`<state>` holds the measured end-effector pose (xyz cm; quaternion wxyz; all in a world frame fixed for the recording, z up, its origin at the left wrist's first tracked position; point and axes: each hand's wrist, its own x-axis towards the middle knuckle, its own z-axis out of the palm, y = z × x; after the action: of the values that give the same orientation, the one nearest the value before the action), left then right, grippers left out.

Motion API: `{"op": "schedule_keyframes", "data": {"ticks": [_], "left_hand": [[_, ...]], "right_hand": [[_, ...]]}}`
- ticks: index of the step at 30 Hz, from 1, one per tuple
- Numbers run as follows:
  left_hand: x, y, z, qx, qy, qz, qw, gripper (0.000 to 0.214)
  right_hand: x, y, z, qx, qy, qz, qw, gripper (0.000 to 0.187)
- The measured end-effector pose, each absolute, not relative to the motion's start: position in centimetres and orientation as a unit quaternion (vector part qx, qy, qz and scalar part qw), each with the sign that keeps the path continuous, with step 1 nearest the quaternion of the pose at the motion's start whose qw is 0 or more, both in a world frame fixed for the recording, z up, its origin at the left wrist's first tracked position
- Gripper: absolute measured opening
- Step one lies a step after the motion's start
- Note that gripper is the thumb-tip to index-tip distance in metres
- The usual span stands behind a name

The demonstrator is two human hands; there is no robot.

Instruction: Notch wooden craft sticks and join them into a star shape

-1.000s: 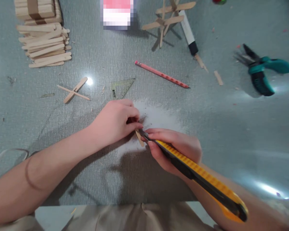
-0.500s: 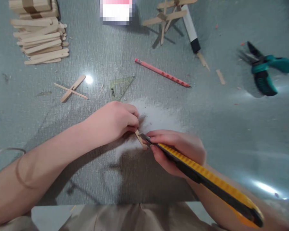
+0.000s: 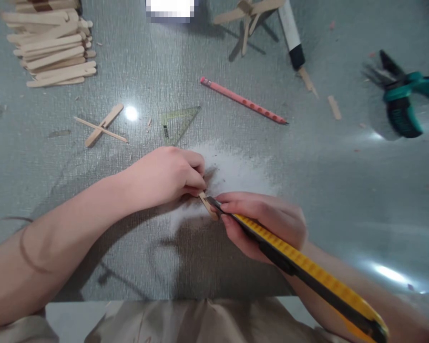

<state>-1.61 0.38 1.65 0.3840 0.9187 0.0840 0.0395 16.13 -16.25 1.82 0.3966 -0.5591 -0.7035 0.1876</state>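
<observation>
My left hand (image 3: 171, 171) is closed on a wooden craft stick (image 3: 208, 207), pinching its upper end against the table. The rest of the stick slants down and to the right, out from under my fingers. In my right hand (image 3: 266, 221) is a yellow and black utility knife (image 3: 307, 267), its handle running back over my forearm. The short blade touches the stick just beyond my left fingertips. Under both hands lies a whitish worn patch (image 3: 236, 166) on the table.
A pile of craft sticks (image 3: 57, 52) lies upper left, two crossed sticks (image 3: 103, 126) below it. A clear set square (image 3: 177, 121) and a pink pencil (image 3: 243, 101) lie beyond my hands. Farther right are an assembled stick piece (image 3: 248, 14), a white-and-black tool (image 3: 292, 38) and green-handled pliers (image 3: 402, 100).
The view has shifted slightly, so the table items sit a little higher in the picture. Both hands keep their hold on the craft stick and knife, with the blade still at the stick.
</observation>
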Motion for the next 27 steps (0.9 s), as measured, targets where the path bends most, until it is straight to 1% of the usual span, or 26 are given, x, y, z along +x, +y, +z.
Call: {"op": "schedule_keyframes", "data": {"ticks": [7, 11, 20, 27], "left_hand": [[-1.62, 0.32, 1.47, 0.925, 0.075, 0.05, 0.368, 0.023], [-1.62, 0.34, 1.44, 0.927, 0.072, 0.04, 0.366, 0.022], [-1.34, 0.1, 1.34, 0.935, 0.067, 0.033, 0.346, 0.024], [-1.41, -0.17, 0.81, 0.943, 0.054, 0.053, 0.324, 0.023]], "right_hand": [[16.02, -16.12, 1.93, -0.552, -0.71, 0.186, 0.397, 0.034], [15.95, -16.26, 1.72, -0.555, -0.709, 0.177, 0.399, 0.032], [15.74, -16.7, 2.07, -0.568, -0.717, 0.159, 0.372, 0.029], [15.46, -16.84, 2.03, -0.577, -0.72, 0.134, 0.361, 0.026]]}}
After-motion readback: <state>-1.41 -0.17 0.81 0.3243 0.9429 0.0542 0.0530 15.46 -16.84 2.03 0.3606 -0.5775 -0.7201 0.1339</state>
